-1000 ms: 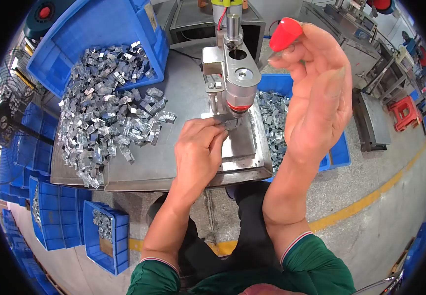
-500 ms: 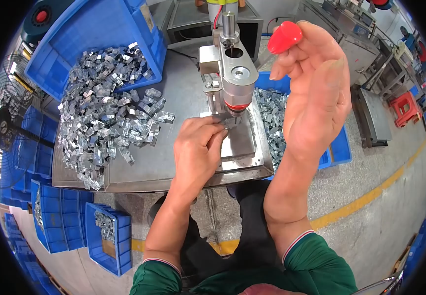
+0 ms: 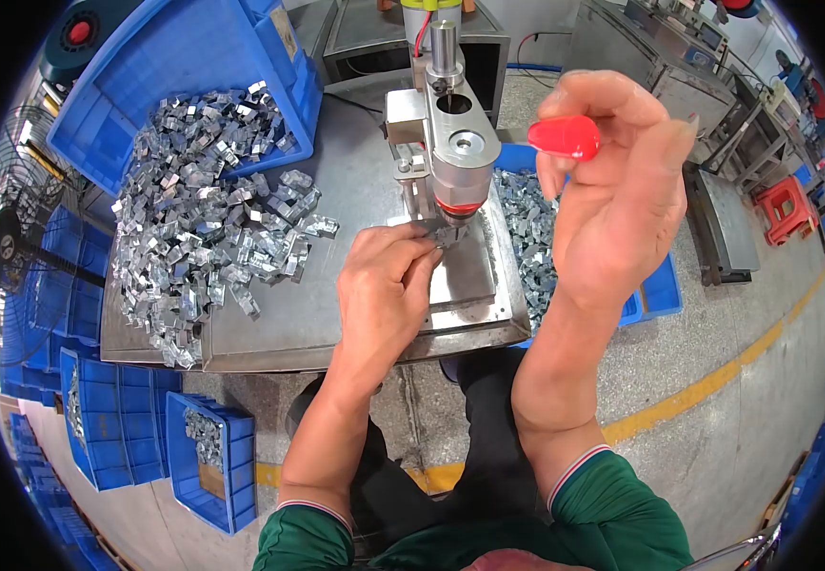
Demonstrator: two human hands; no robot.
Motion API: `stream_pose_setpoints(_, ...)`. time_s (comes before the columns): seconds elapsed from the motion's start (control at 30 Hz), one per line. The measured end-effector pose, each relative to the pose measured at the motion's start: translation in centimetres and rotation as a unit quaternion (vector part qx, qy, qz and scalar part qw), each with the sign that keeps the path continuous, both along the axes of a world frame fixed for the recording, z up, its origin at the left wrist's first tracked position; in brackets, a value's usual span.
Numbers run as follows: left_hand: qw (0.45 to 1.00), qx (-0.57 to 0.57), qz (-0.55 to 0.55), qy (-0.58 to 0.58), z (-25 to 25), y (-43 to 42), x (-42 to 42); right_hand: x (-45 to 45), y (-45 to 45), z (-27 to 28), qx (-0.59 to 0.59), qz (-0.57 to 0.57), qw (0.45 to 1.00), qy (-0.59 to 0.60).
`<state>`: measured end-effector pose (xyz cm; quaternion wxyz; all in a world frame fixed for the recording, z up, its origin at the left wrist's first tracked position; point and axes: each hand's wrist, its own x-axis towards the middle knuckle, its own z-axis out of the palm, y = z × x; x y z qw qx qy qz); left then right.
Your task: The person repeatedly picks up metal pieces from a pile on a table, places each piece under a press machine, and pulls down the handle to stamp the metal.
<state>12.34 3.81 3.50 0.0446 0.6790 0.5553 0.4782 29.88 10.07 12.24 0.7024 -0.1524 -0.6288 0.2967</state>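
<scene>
My left hand (image 3: 382,285) pinches a small metal part (image 3: 447,235) between thumb and fingertips. It holds the part under the red-ringed head of a bench press (image 3: 462,171), over the steel base plate (image 3: 465,276). The contact between part and tool tip is too small to make out. Raised to the right of the press, my right hand (image 3: 617,181) has its fingers curled around the red knob (image 3: 565,138) of the press lever. Its thumb stands away from the knob.
A heap of shiny metal parts (image 3: 212,238) spills from a tipped blue bin (image 3: 98,143) onto the metal table (image 3: 269,338) at left. Another blue bin (image 3: 660,285) of parts stands right of the press. More blue bins (image 3: 231,476) sit on the floor at lower left.
My right hand and the red knob have moved down in the view, and the knob has turned. My left hand stays almost still, holding the metal part under the press.
</scene>
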Motion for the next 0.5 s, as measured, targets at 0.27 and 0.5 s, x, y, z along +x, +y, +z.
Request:
stream_pose_setpoints(0.27, 1.0, -0.001, -0.028, -0.002, 0.2, 0.1, 0.1, -0.9, 0.2, 0.3, 0.006, -0.027, 0.999, 0.042)
stream_pose_setpoints(0.5, 0.999, -0.007, -0.051, -0.011, 0.2, 0.1, 0.6, -0.8, 0.2, 0.2, 0.004, -0.028, 0.999, 0.039)
